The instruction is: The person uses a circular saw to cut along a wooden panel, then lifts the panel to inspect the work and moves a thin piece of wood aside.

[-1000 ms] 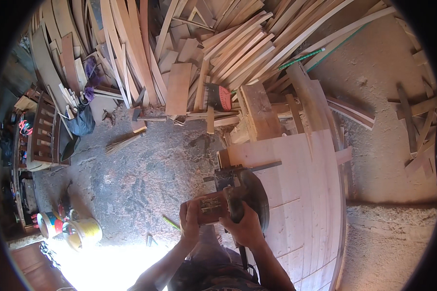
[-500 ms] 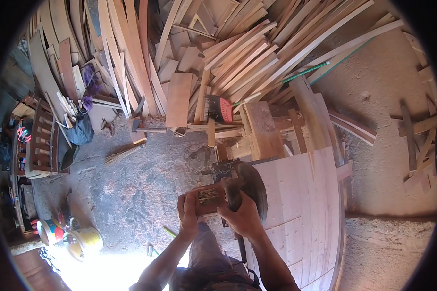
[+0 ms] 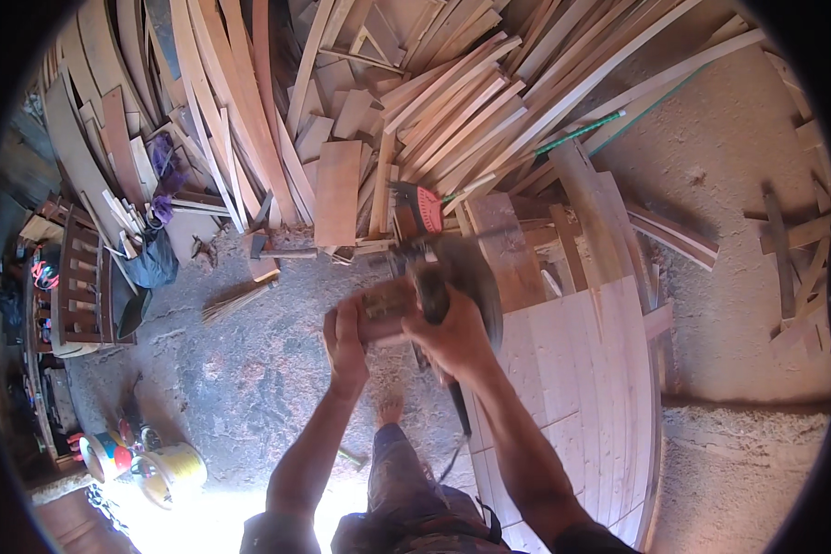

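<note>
Lifting higher than a moment ago, the saw now hangs over the panel's top edge. Left hand is wrapped tight on its front. Right hand grips the handle. So the cut looks paused.

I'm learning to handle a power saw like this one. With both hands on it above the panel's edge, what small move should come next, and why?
Probably lower the round-guarded grey power saw a little, until it rests on the pale curved plank panel. The left hand and right hand both grip it over the panel's upper left edge, and the blurred picture does not show whether it rests there yet; loose offcuts crowd just beyond.
</note>
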`<state>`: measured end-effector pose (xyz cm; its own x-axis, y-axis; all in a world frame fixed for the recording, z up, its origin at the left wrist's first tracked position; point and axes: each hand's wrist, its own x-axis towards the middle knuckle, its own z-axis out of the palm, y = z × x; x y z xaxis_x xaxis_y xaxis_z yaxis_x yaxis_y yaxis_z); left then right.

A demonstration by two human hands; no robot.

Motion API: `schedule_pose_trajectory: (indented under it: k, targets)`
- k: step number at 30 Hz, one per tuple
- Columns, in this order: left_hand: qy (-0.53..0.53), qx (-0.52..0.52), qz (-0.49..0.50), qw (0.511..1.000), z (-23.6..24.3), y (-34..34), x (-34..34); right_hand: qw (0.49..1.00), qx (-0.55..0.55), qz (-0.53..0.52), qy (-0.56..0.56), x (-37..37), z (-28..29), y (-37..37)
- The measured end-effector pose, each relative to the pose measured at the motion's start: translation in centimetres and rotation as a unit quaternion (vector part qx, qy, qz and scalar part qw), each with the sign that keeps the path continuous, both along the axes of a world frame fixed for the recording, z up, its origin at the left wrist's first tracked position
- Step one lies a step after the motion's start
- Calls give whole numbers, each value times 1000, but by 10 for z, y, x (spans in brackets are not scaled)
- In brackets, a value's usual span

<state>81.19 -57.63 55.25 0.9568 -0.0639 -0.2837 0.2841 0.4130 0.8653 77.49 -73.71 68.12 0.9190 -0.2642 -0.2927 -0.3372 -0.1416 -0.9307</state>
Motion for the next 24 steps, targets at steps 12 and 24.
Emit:
schedule_pose_trajectory:
  k: [12, 24]
  targets:
    - [-28, -81, 40, 995, 26, 43, -62, 972, -90, 64, -208, -21, 25, 11]
    - [154, 568, -299, 751, -181, 214, -368, 913, 376, 157, 6, -65, -125, 112]
